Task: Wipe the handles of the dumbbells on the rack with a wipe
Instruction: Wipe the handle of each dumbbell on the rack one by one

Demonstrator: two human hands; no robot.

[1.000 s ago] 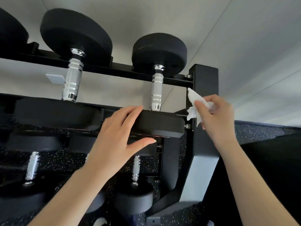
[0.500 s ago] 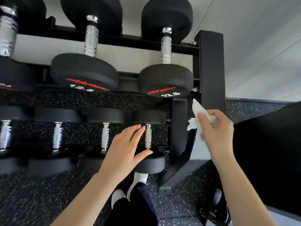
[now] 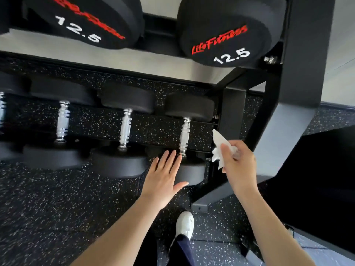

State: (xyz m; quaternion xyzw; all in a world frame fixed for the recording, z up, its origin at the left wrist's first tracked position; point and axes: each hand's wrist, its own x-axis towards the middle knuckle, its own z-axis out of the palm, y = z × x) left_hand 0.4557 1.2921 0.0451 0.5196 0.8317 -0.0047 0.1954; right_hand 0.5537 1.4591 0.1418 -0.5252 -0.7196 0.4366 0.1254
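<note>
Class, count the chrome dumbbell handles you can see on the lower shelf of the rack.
4. Rightmost handle, beside the left hand and the wipe; middle handle; left handle; a sliver at the left edge. More may lie out of frame.

The left hand [image 3: 163, 177] lies flat, fingers straight, on the near head of the rightmost lower-tier dumbbell [image 3: 190, 170], just at seven o'clock of its chrome handle [image 3: 185, 137]. At three o'clock of that handle the right hand [image 3: 239, 164] pinches a crumpled white wipe [image 3: 219, 144], not touching the metal. Overhead sit two 12.5 dumbbells [image 3: 226, 31] on the black rack [image 3: 305, 54]. A white shoe [image 3: 185, 224] stands on speckled flooring [image 3: 48, 208].
</note>
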